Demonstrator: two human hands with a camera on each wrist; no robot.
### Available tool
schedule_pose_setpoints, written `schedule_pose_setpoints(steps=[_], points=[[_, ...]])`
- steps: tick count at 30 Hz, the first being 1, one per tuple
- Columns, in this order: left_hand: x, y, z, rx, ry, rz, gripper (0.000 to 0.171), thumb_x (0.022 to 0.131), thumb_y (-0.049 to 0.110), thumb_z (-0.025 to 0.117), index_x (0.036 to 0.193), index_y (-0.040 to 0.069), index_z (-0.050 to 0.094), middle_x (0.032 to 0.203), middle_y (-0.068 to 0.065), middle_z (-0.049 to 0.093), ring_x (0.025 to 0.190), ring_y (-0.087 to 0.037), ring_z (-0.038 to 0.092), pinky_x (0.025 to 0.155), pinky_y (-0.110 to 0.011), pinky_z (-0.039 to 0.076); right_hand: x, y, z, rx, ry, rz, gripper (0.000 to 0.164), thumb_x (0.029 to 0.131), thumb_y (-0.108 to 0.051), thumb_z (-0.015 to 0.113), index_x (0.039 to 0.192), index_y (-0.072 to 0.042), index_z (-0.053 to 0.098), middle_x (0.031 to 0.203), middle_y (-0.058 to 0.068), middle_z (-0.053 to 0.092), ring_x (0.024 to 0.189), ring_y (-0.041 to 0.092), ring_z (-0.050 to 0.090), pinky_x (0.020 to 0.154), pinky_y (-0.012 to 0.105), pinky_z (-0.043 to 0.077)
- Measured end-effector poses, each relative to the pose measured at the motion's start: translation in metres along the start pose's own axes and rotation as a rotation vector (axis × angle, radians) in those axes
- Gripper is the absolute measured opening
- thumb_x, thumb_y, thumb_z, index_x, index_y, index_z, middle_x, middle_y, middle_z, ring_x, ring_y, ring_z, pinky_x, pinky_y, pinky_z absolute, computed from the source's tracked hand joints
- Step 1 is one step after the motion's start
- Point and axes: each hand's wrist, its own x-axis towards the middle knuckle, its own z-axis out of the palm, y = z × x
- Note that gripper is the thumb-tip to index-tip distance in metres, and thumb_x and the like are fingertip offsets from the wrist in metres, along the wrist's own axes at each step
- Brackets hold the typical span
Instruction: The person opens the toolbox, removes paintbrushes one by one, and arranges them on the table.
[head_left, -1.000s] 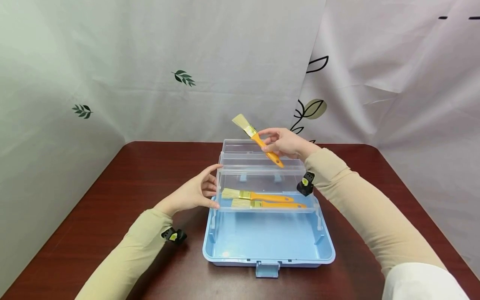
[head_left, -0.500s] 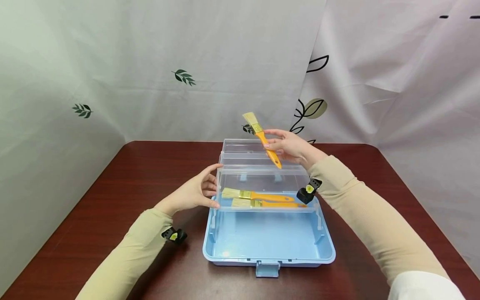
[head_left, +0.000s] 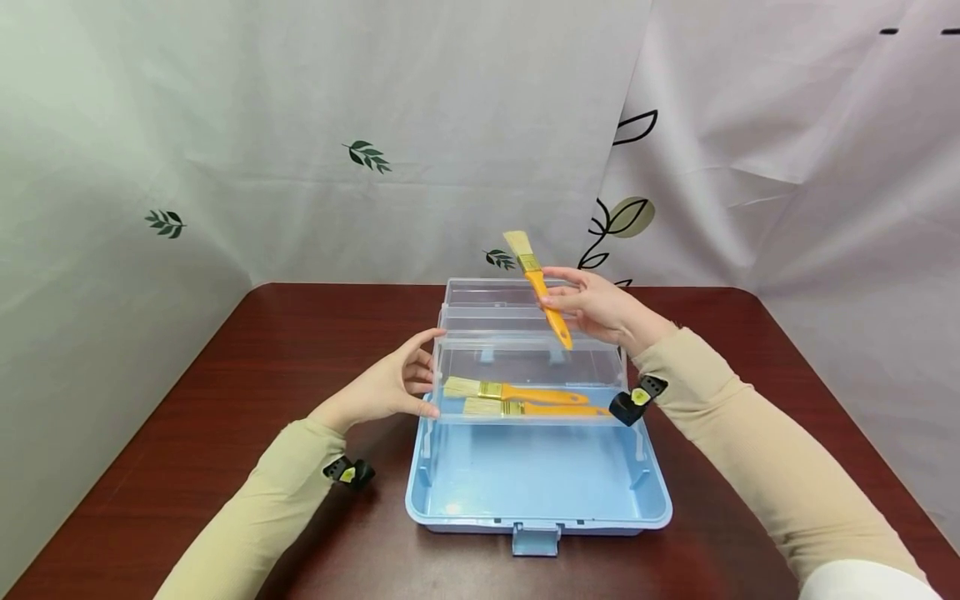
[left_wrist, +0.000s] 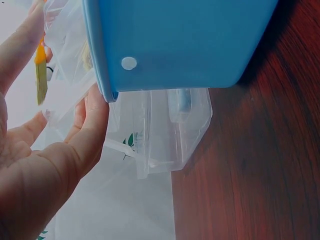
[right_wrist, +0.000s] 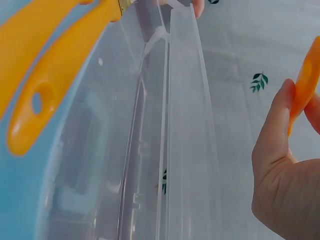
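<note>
In the head view my right hand (head_left: pixel 600 308) pinches a flat paintbrush (head_left: pixel 557 321) by its orange handle, bristles up and tilted left, above the back of a blue toolbox (head_left: pixel 536 475). The right wrist view shows the thumb pressed on that handle. My left hand (head_left: pixel 386 385) grips the left end of the toolbox's clear upper tray (head_left: pixel 525 362), thumb at its lower front corner, fingers partly behind it. Two similar orange-handled brushes, a rear brush (head_left: pixel 543 395) and a front brush (head_left: pixel 566 410), lie side by side in the tray, bristles to the left.
Behind the trays stands the raised clear lid (head_left: pixel 480 292). A blue latch (head_left: pixel 536 540) hangs at the toolbox's front edge. The box sits on a dark red-brown table (head_left: pixel 337 317), with a pale leaf-printed curtain (head_left: pixel 420 100) behind.
My right hand has moved rightward and slightly down with the paintbrush, which has turned more upright. The left hand and the toolbox stay in place.
</note>
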Motion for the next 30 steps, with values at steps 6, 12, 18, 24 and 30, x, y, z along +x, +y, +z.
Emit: schedule_pose_setpoints(steps=[6,12,18,24,30], points=[[-0.001,-0.001,0.000,0.003,0.004,0.000,0.106,0.068,0.010,0.084,0.150,0.019,0.017,0.110,-0.017,0.047,0.099,-0.024,0.056,0.092,-0.036,0.051,-0.014,0.003,-0.007,-0.041,0.014,-0.003,0.063,0.095,-0.001,0.051,0.150,-0.009,0.022,0.097,-0.005,0.062,0.088,0.007,0.062,0.083,0.027,0.053],[-0.002,-0.001,0.000,0.007,0.008,-0.002,0.105,0.069,0.009,0.084,0.150,0.018,0.018,0.109,-0.016,0.046,0.098,-0.024,0.056,0.091,-0.035,0.052,-0.027,0.007,-0.016,-0.062,-0.001,-0.013,0.068,0.095,-0.004,0.054,0.151,-0.007,0.017,0.096,-0.007,0.063,0.087,0.007,0.061,0.080,0.024,0.052],[-0.002,0.000,0.000,0.015,0.002,0.001,0.106,0.069,0.011,0.084,0.150,0.018,0.017,0.110,-0.016,0.047,0.099,-0.024,0.056,0.091,-0.036,0.051,-0.037,0.013,-0.024,-0.086,-0.004,-0.021,0.069,0.094,-0.007,0.057,0.151,-0.005,0.017,0.097,-0.007,0.064,0.087,0.007,0.062,0.081,0.022,0.052],[-0.002,0.001,0.000,0.024,0.003,-0.002,0.106,0.069,0.009,0.084,0.150,0.018,0.017,0.110,-0.016,0.046,0.099,-0.023,0.056,0.092,-0.036,0.051,-0.047,0.020,-0.032,-0.078,-0.002,-0.028,0.073,0.093,-0.007,0.058,0.150,-0.002,0.013,0.094,-0.009,0.065,0.088,0.006,0.062,0.081,0.022,0.052],[-0.001,0.001,0.000,0.027,0.001,-0.002,0.106,0.069,0.010,0.084,0.150,0.018,0.016,0.109,-0.016,0.047,0.098,-0.023,0.056,0.091,-0.037,0.052,-0.058,0.026,-0.043,-0.064,0.016,-0.016,0.074,0.093,-0.009,0.059,0.150,-0.003,0.013,0.097,-0.007,0.065,0.089,0.007,0.063,0.079,0.023,0.054]])
